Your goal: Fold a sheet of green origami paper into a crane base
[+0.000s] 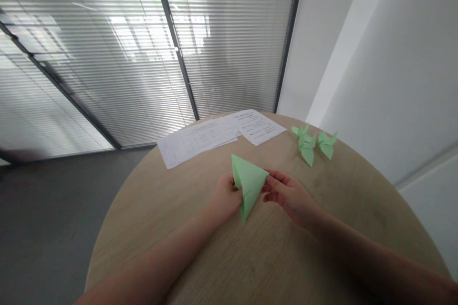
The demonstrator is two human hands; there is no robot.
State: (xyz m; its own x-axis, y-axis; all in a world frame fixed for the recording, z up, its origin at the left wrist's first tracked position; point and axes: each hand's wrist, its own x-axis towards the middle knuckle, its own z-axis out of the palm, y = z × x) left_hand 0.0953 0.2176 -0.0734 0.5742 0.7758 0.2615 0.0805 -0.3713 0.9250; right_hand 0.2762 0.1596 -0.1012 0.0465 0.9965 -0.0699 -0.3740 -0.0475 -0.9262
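Note:
A light green folded sheet of paper (252, 181), shaped like a triangle with an opened fold on its left side, is held above the table between both hands. My left hand (228, 195) grips its left edge, the thumb on the near face and the other fingers partly hidden behind the paper. At the right corner, my right hand (286, 193) pinches the tip between thumb and fingertips. Beyond my right hand, several green origami figures (307, 148) with pointed flaps rest near the table's far right edge.
A round wooden table (214, 267) lies under my arms. White printed sheets (200, 138) overlap at its far side, with another printed page (255, 126) beside them. Behind stands a glass partition with blinds (229, 57); a white wall (400, 71) rises at the right.

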